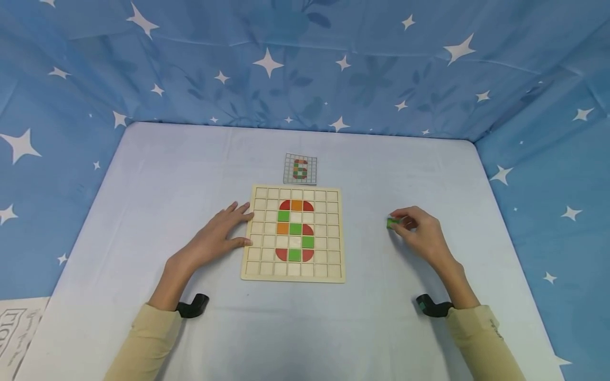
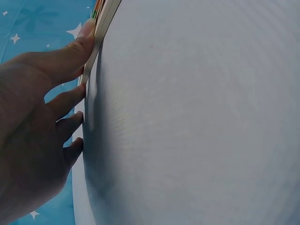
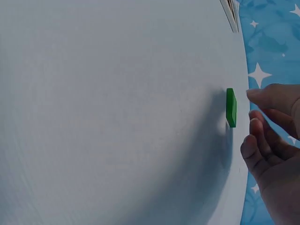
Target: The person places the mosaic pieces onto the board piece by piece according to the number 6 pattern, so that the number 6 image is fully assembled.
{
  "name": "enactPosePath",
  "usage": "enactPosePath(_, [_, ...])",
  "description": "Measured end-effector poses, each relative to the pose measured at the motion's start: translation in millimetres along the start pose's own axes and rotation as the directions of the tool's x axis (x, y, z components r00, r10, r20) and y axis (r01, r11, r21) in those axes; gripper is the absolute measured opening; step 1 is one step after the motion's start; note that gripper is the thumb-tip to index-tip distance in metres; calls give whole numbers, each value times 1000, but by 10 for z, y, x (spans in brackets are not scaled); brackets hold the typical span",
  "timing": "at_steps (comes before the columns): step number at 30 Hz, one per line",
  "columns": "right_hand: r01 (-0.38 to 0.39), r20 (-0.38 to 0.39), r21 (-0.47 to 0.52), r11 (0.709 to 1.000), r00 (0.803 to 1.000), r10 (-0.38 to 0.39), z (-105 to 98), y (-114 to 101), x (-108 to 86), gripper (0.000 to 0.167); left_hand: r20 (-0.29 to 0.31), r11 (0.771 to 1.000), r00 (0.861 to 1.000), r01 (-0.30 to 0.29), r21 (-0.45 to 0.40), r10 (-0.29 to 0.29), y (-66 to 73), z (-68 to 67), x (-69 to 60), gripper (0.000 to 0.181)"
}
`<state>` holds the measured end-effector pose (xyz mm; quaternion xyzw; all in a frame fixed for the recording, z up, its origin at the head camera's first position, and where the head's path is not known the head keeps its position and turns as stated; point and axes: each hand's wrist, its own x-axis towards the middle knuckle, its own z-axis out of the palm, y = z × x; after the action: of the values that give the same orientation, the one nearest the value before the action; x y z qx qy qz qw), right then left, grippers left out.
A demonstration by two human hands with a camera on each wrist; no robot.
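A square wooden grid board (image 1: pixel 329 270) lies in the middle of the table, with red, orange and green tiles forming a figure like a 6. My left hand (image 1: pixel 214 235) rests at its left side, fingers spread and the thumb touching the edge. In the left wrist view, the thumb (image 2: pixel 86 35) and fingertips meet the board's side. To the right of the board, my right hand (image 1: pixel 425 233) is over a green tile (image 1: pixel 392 223). The right wrist view shows this tile (image 3: pixel 231 108) on the cloth, with a gap between it and the curved fingers.
Behind the board lies a small grid card (image 1: pixel 288 174) printed with a similar coloured 6. White cloth (image 1: pixel 190 159) covers the table. Blue star-patterned fabric (image 1: pixel 305 95) hangs around the back and sides. A printed sheet (image 1: pixel 21 328) shows at the lower left.
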<state>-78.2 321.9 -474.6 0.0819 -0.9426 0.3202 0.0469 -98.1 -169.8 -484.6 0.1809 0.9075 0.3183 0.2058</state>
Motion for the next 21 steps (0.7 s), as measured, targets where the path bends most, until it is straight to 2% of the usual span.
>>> enactPosePath(7, [-31,68,-66,997,997,36,-36,42,38,31,3,1000,1000,-1,-2,1,15,-16,-3,72])
enactPosePath(11, [-45,107,-83,996,993,53,-29,53,55,28,4,1000,1000,-2,-6,2,20,-22,-9,72])
enactPosePath(21, [-83,152,-96,992,984,98,-23,52,62,24,1,1000,1000,-4,-5,4,5,-13,-10,72])
